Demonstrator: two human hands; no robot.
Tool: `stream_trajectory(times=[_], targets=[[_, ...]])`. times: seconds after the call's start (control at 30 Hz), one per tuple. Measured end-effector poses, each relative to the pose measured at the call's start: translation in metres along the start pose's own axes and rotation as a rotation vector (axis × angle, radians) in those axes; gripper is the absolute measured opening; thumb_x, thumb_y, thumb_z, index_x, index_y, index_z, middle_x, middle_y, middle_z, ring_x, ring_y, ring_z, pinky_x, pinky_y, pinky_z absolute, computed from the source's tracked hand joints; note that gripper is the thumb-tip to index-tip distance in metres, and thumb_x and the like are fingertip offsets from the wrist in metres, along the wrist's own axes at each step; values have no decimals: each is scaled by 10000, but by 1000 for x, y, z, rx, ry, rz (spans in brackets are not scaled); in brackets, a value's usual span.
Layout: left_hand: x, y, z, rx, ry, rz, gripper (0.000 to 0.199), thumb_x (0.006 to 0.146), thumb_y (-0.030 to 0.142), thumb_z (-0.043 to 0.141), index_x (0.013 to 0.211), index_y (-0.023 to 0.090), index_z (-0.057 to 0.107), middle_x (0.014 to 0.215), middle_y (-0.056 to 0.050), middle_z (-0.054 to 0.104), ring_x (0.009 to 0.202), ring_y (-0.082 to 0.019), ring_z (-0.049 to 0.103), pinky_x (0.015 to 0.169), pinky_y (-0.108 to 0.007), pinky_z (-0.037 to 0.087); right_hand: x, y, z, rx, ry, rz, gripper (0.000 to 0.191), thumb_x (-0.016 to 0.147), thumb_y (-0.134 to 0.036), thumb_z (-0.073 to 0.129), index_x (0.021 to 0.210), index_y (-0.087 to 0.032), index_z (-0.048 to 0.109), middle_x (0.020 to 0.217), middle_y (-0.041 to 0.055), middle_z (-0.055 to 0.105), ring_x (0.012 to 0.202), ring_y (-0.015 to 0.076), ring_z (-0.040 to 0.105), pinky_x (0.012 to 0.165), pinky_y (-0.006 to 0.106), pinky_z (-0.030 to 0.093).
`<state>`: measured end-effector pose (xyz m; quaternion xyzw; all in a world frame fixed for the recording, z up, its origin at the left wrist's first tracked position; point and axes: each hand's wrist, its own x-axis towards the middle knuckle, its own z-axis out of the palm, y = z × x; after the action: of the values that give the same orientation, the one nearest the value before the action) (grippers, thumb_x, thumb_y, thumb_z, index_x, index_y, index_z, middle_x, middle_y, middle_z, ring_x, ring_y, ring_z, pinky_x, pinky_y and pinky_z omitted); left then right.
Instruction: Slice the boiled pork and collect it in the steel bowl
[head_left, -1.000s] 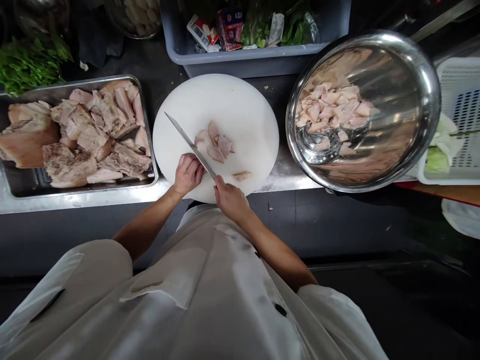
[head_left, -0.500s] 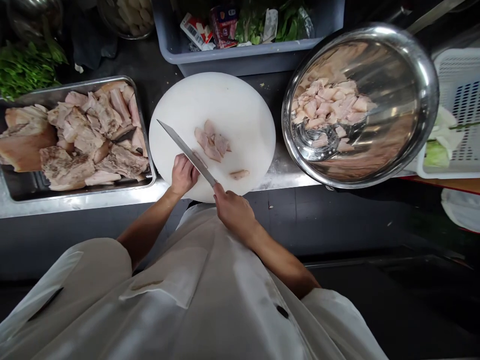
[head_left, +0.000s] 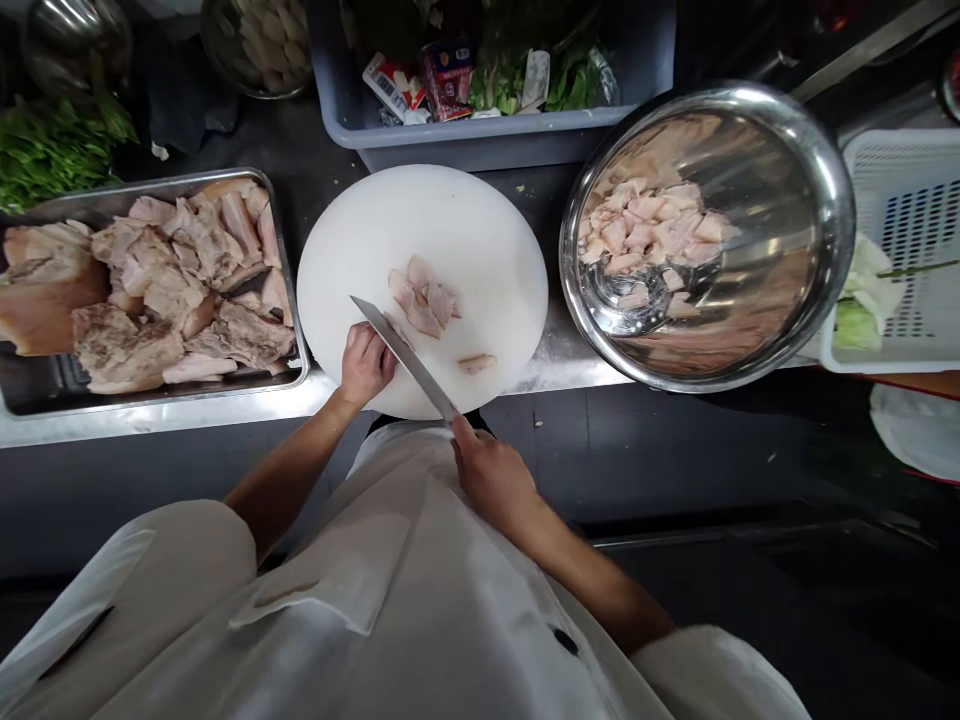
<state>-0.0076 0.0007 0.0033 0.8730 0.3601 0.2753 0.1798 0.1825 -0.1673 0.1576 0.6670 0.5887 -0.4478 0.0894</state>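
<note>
A long knife (head_left: 409,360) is gripped by its handle in my right hand (head_left: 491,470), just off the near edge of the round white cutting board (head_left: 435,205). Its blade slants up and left, right beside the fingers of my left hand (head_left: 366,365). Those fingers are curled on the board's near left part, pressing a piece of meat that is mostly hidden by hand and blade. Several thin meat slices (head_left: 424,298) lie together past the knife. One small strip of meat (head_left: 477,363) rests apart, to the right.
Left of the board sits a metal tray (head_left: 289,375) of large cooked meat pieces. At right, a steel bowl (head_left: 787,240) holds cut meat, with a white basket (head_left: 892,150) beyond. A grey bin (head_left: 480,130) of scraps stands behind; leafy greens (head_left: 60,150) lie far left.
My right hand has drawn the knife back toward my body and to the right, so its tip now sits nearer my left hand. The left hand stays on the board.
</note>
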Motion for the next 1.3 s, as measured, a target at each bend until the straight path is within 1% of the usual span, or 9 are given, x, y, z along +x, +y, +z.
stream_trajectory(times=[0.07,0.23,0.43,0.6,0.8,0.87,1.03,1.23,1.3], targets=[[-1,-1,1,-26,7,3,154,980,331,581,893,208,614,974,-129,629,1027,-292,587,921,-483,494,0,-1,0,-5,-4,12,322,1106,-222,309,1376,-177,477,989,103,745,818,217,736,716,274,511],[0,0,0,-5,-10,-2,164,995,342,554,943,207,631,992,-128,634,1016,-281,583,923,-480,498,29,-11,-13,13,168,-73,356,1122,-245,293,1445,-188,430,1027,93,748,893,221,727,771,291,499],[2,4,0,-11,-4,16,118,1002,272,529,979,205,624,1012,-134,649,1019,-282,591,922,-500,499,1,6,1,31,-28,19,301,1109,-239,342,1346,-174,515,995,107,750,841,215,724,708,276,478],[3,4,-1,-14,-6,13,143,1007,307,537,941,214,624,995,-123,638,1004,-276,586,914,-494,502,31,-9,-11,7,121,-46,389,1113,-245,286,1478,-188,408,1033,114,749,910,236,726,766,307,507],[3,7,-1,-5,14,59,131,1013,249,505,1003,210,629,1035,-132,651,1009,-274,588,901,-492,505,-12,10,14,48,-36,51,270,1104,-246,350,1277,-181,547,980,98,753,806,207,721,681,265,464],[3,8,-3,-13,4,50,126,1011,244,508,1013,212,630,1041,-132,653,1017,-276,589,904,-496,504,0,10,13,54,-9,36,283,1111,-254,335,1293,-177,538,996,106,756,834,215,723,702,271,468],[3,8,-8,-37,-17,53,135,1009,259,510,999,213,636,1027,-124,646,1015,-269,586,916,-491,501,50,-1,-19,50,122,-64,362,1126,-281,296,1445,-170,425,1082,129,755,972,247,718,816,315,496],[-4,-3,-3,-6,22,30,177,989,348,540,900,214,615,889,-106,601,950,-280,577,889,-497,494,-25,6,-9,-78,1,35,399,1111,-262,281,1466,-210,457,1012,121,743,818,241,738,697,298,507],[-5,-6,-1,-12,18,32,203,983,374,547,860,219,593,842,-93,580,925,-281,578,880,-495,493,-26,1,-7,-74,-26,21,399,1105,-240,289,1465,-206,456,1008,120,744,815,242,742,691,301,516]])
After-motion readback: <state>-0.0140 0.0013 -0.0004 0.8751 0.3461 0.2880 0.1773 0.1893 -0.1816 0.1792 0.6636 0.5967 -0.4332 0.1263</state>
